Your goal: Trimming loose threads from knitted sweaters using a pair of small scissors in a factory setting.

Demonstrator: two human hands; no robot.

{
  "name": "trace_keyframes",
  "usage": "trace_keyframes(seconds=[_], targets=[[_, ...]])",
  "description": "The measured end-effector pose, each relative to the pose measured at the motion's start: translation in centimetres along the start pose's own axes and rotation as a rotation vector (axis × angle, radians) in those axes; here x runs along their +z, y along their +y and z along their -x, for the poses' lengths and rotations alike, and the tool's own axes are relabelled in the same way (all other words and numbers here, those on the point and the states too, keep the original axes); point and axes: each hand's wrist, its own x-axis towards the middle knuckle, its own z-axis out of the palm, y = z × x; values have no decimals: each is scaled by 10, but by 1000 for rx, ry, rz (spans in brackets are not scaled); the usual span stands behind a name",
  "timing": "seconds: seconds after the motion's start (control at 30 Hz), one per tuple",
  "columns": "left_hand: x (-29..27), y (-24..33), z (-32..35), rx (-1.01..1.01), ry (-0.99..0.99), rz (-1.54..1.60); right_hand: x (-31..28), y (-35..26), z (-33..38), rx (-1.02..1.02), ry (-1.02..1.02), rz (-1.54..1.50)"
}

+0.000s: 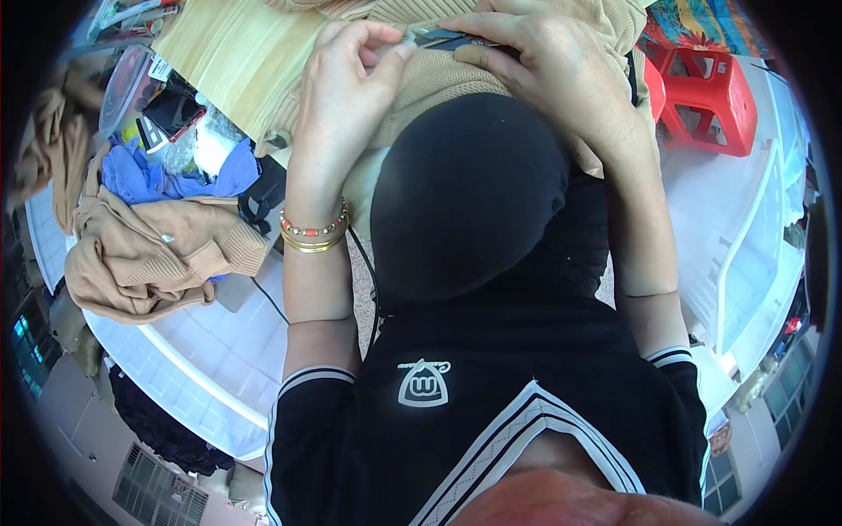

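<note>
A tan knitted garment [438, 81] lies bunched beneath both hands at the far side of the view. My right hand [561, 61] is closed around small dark scissors [449, 40], their blades pointing left. Close to the blade tips, the thumb and fingers of my left hand [344, 88] are pinched together. A tiny pale bit shows at that pinch, too small to name. Part of the garment hangs under my right wrist.
A pale wooden board [237, 53] lies left of the garment. Another tan knit piece [167, 250] and blue cloth [189, 175] rest on a white plastic surface [224, 333]. A red plastic stool [715, 101] stands at the far right.
</note>
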Motion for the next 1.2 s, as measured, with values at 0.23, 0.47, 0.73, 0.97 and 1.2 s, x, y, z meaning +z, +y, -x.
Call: trace_keyframes(seconds=[0.23, 0.47, 0.73, 0.97, 1.2], targets=[[-4, 16, -1, 203, -23, -155, 39, 38, -3, -507, 487, -308], [-14, 5, -5, 263, -74, -315, 40, 35, 0, -526, 554, -338], [-19, 9, -2, 296, -5, -343, 47, 50, 2, -567, 600, -326], [-23, 17, -4, 198, -43, -162, 45, 51, 6, -564, 625, -301], [-27, 13, -7, -242, -358, 437, 17, 24, 18, -224, 420, -437]])
